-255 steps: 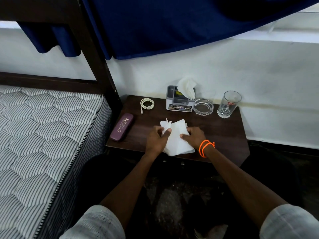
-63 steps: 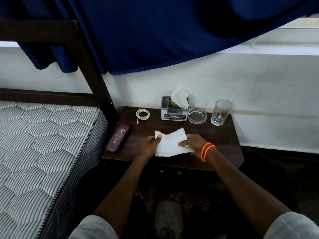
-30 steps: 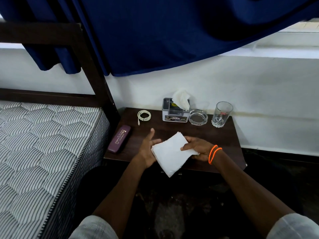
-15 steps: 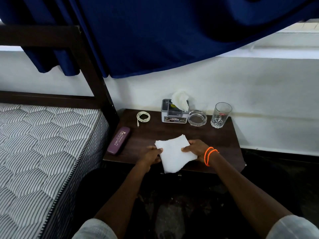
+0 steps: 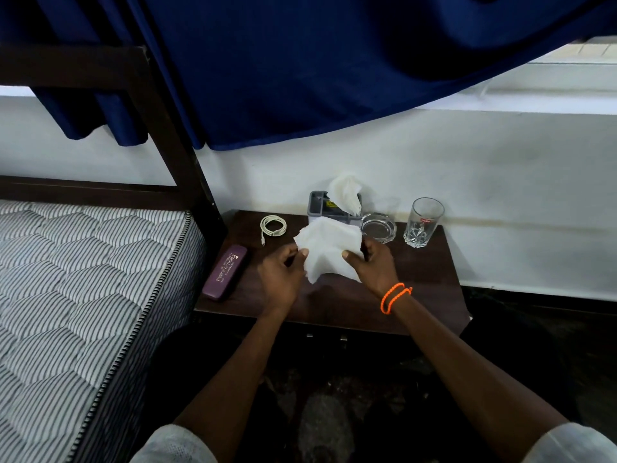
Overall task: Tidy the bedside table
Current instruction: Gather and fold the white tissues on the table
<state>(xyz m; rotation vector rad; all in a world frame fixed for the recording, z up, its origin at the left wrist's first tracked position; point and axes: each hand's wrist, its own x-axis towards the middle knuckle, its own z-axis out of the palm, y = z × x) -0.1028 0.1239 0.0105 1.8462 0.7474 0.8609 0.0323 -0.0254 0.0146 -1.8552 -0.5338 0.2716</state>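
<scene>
A white tissue [image 5: 329,250] is lifted above the dark wooden bedside table [image 5: 424,295]. My left hand [image 5: 282,279] pinches its left edge and my right hand [image 5: 372,265] grips its right edge, thumb on top. Behind the tissue stands a grey tissue box [image 5: 322,205] with a sheet sticking out. A clear glass ashtray [image 5: 379,227] and a drinking glass [image 5: 422,222] sit to its right. A coiled white cable [image 5: 273,226] lies at the back left, and a purple spectacle case [image 5: 226,272] lies along the table's left edge.
A mattress with a striped quilted cover [image 5: 83,279] adjoins the table on the left, behind a dark bed post [image 5: 177,135]. A blue curtain [image 5: 317,61] hangs over the white wall. The floor below the table is dark.
The tissue lay flat near the table's front edge half a second ago. Both hands have lifted it up and back toward the tissue box, and it now bulges between them.
</scene>
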